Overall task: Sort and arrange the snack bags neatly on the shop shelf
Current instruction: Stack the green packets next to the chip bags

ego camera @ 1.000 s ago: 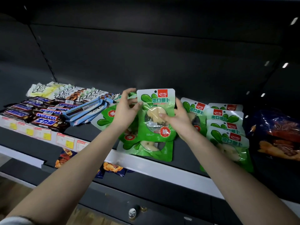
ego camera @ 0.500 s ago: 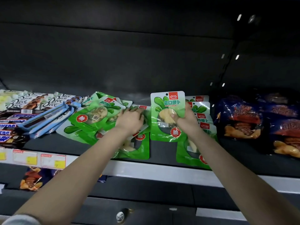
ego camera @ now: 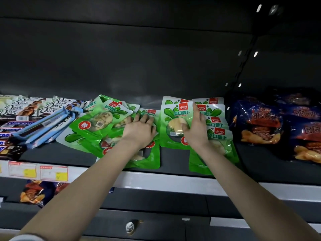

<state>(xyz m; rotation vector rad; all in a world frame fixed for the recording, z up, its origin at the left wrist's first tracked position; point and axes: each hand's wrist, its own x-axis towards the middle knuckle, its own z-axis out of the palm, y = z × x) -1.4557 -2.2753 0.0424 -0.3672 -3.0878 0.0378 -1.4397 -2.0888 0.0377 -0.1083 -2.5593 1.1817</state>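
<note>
Snack bags [ego camera: 173,115] green, glossy, red-badged.

— We're peering into a dim bay. The black back panel [ego camera: 139,58] soaks up the light, and only small bright flecks glint around the upright [ego camera: 247,61] at upper right.

— Yes, and our light falls from the front and above. The green snack bag [ego camera: 173,117] pinched in the right hand [ego camera: 195,133] is evenly lit and the sharpest thing we have.

— The dark blue bags [ego camera: 258,122] throw foil glare at us.

— And our wide lens bows the shelf rail [ego camera: 173,181]. The Dove bars [ego camera: 26,108] smear at the left edge, and the price labels [ego camera: 53,173] are too soft to read.
</note>
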